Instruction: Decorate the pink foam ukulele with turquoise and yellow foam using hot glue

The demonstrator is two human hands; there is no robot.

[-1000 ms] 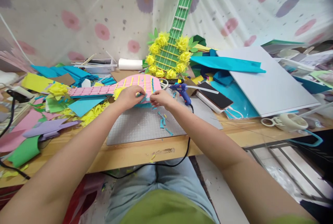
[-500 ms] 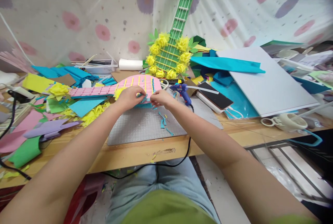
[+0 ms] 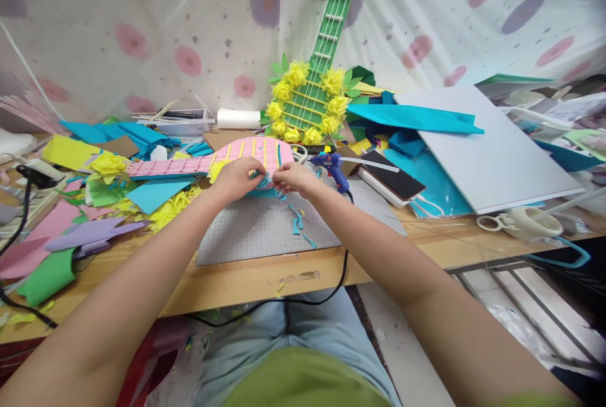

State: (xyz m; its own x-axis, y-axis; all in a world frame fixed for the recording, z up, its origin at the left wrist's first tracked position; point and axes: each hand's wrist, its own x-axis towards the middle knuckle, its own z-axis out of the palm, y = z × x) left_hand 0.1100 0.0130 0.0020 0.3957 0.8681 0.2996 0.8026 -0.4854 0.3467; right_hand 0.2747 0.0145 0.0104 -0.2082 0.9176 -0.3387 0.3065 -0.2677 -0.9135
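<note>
Grey mat [image 3: 241,233] runs from under the grip toward the near edge of the table [image 3: 222,287], so most of the room to move is on the near side, with just a few blue scraps [image 3: 296,225] in it. Right of the grip it's tighter: glue gun [image 3: 332,170] just beside the right hand [image 3: 294,178], then a phone [image 3: 395,175]. Pink guitar [image 3: 237,150] lies face up at the fingertips, long axis roughly side to side, neck pointing left, rounded end by the right hand. Green guitar [image 3: 326,38] leans up behind the grip. Both forearms reach in from the near side, and the left hand [image 3: 233,178] curls inward over the body's near edge. Fingertips on both hands are bunched narrow, close together, blue bits right there, but can't tell which hand is pinching them.
</note>
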